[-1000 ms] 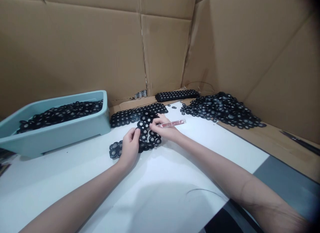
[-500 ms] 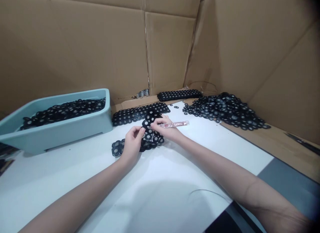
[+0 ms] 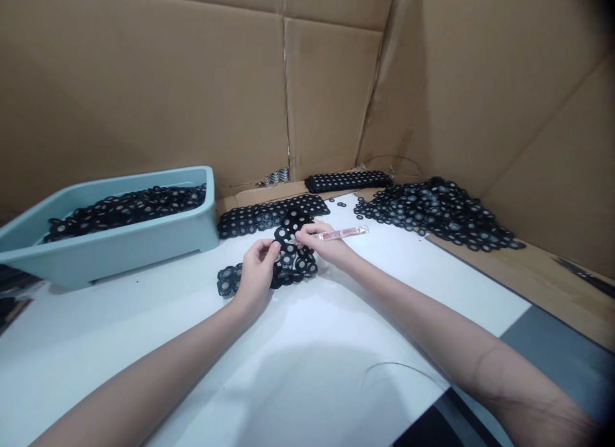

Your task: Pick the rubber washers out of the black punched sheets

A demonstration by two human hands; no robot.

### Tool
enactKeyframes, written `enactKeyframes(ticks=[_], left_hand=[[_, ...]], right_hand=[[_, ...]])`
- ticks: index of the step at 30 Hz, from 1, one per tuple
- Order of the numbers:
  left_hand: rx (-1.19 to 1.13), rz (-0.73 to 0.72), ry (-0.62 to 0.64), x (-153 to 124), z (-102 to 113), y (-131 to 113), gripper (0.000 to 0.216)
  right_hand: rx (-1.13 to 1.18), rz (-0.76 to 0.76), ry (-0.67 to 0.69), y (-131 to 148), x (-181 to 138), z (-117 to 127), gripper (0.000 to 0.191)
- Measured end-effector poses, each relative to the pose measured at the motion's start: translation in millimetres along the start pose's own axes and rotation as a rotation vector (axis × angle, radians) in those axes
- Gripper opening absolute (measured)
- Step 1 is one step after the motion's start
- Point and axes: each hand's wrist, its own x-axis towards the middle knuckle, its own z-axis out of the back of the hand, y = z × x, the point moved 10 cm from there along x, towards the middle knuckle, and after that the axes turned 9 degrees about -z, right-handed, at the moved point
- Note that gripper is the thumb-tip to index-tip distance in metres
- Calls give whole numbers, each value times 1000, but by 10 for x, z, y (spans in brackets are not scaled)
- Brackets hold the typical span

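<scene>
My left hand (image 3: 257, 269) pinches the edge of a sheet of joined black ring-shaped pieces with pale round centres (image 3: 284, 232), held raised over the white tabletop (image 3: 331, 344). In my right hand (image 3: 323, 243) is a slim pen-like tool with a pinkish handle in clear wrapping (image 3: 344, 233). Its tip points left at the sheet, close to my left thumb; the exact contact is too small to make out. More black ring pieces (image 3: 229, 280) lie under and beside my left hand, partly hidden by it.
A light blue tub (image 3: 154, 247) of black rings stands at the left. Behind my hands lie a flat ring sheet (image 3: 254, 218) and a ring stack (image 3: 348, 180). A loose ring heap (image 3: 442, 210) sits at the right, near dark scissors-like blades (image 3: 586, 275). Cardboard walls (image 3: 192, 82) enclose the back.
The whole view has shifted slightly. My right hand and the tool have moved a little to the right of my left thumb. Both hands keep their hold.
</scene>
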Motion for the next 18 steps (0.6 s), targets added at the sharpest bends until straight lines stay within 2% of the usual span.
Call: enactKeyframes(ticks=[6,9,13,18], left_hand=[[-12,13,5,-22,-9,10,18],[-6,22,-10,-42,-3,24,18],[10,17,-18,-78,-17,12,18],[8,2,48,-112,-113,-54,15]], right_hand=[[-82,-46,-38,-63,-22,-23,28],[-153,-50,-144,-68,-66,15,25],[-293,67,-275,27,-125,19,21],[-348,119,-336,57,-112,83,22]])
